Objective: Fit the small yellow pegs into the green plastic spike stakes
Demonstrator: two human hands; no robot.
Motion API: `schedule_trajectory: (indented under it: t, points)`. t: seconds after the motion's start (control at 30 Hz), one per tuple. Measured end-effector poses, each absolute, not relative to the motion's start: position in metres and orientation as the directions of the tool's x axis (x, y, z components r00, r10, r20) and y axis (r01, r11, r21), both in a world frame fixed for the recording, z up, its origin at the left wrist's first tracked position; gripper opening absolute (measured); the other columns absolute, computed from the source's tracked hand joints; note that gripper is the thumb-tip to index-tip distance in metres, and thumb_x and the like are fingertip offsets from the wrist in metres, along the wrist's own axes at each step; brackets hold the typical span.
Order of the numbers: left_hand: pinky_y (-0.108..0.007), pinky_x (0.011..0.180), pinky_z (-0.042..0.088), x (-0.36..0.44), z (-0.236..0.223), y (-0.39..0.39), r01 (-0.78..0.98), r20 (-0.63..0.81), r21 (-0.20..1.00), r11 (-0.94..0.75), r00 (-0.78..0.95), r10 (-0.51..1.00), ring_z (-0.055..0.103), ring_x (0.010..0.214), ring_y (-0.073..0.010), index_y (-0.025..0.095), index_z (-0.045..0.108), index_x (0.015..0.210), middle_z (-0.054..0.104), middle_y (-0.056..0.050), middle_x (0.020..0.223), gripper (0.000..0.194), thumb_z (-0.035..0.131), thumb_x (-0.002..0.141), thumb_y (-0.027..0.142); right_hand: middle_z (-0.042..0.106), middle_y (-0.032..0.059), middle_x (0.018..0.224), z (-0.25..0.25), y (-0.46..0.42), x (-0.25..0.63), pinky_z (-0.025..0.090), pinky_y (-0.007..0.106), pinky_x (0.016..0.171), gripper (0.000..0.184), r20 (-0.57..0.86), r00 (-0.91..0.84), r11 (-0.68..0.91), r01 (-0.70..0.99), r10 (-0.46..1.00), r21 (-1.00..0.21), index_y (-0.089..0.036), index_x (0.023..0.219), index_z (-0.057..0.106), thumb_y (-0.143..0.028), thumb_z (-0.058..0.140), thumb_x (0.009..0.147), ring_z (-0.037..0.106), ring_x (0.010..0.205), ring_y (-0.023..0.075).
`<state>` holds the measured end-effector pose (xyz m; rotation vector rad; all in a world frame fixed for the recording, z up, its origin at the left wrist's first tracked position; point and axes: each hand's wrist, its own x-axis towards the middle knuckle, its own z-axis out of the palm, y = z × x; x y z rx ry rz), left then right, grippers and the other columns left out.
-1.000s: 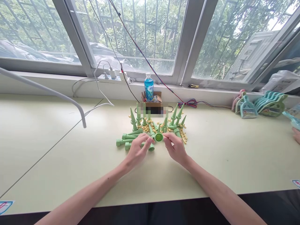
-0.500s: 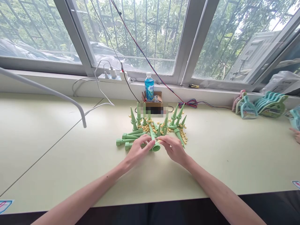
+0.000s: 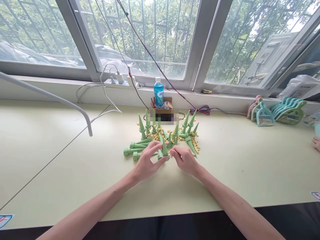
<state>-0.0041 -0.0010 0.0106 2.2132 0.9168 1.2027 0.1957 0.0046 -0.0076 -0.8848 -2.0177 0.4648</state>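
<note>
Between the thumb and fingers of my left hand (image 3: 147,162) is a green plastic cone-shaped spike (image 3: 164,148), held with its point up. My right hand (image 3: 185,160) is closed in a pinch on a small yellow plastic piece (image 3: 171,155), right beside the spike; the fingers partly hide it. Behind my hands, several green spikes stand point up, such as one at the left (image 3: 142,127) and one at the right (image 3: 185,122). Other green spikes (image 3: 130,151) lie on their sides left of my left hand. Small yellow pieces (image 3: 156,136) are scattered among them.
A blue-liquid bottle (image 3: 158,94) and an open cardboard box (image 3: 168,102) stand behind the spikes. Coiled cable (image 3: 203,110) lies by the sill. Small dustpans (image 3: 265,115) sit at the right. Another person's hand (image 3: 316,143) shows at the right edge. A white tube (image 3: 75,106) hangs at the left.
The spike in my left hand has turned from lying tilted with its open end toward me to point up. My right hand has drawn slightly away from it, keeping the yellow piece.
</note>
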Motion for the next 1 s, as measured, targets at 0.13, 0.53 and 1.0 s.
schedule_trajectory:
  t: [0.13, 0.53, 1.0]
  points:
    - [-0.032, 0.081, 0.051, -0.003, 0.006, 0.0, 0.356, 0.58, 0.621, -0.698, 0.39, 0.715, 0.057, 0.09, -0.0166, 0.029, 0.057, 0.129, 0.059, -0.004, 0.103, 0.041, 0.065, 0.089, 0.023, 0.048, -0.0026, 0.059, -0.01, 0.006, 0.195, 0.033, 0.023, 0.051, 0.035, 0.546, -0.372, 0.661, 0.413, 0.75, -0.626, -0.019, 0.072, 0.05, -0.03, 0.038, 0.103, 0.038, 0.049, 0.0107]
    - [-0.028, 0.072, 0.05, -0.001, 0.015, -0.001, 0.336, 0.38, 0.842, -0.423, 0.189, 0.906, 0.059, 0.078, -0.0157, 0.018, 0.061, 0.093, 0.062, -0.003, 0.086, 0.028, 0.053, 0.094, 0.044, 0.066, 0.0025, 0.076, -0.004, 0.005, 0.194, 0.044, 0.023, 0.06, 0.022, 0.689, -0.177, 0.678, 0.458, 0.703, -0.575, -0.019, 0.089, 0.062, -0.027, 0.046, 0.101, 0.058, 0.064, 0.0137]
    - [-0.028, 0.067, 0.041, -0.002, 0.018, -0.002, 0.469, 0.245, 0.784, -0.407, 0.369, 0.897, 0.054, 0.074, -0.0165, 0.017, 0.065, 0.08, 0.06, -0.002, 0.08, 0.036, 0.06, 0.085, 0.053, 0.07, 0.0062, 0.082, -0.011, 0.006, 0.198, 0.043, 0.025, 0.059, 0.018, 0.728, -0.317, 0.76, 0.497, 0.608, -0.419, -0.019, 0.103, 0.063, -0.024, 0.046, 0.102, 0.06, 0.066, 0.0151]
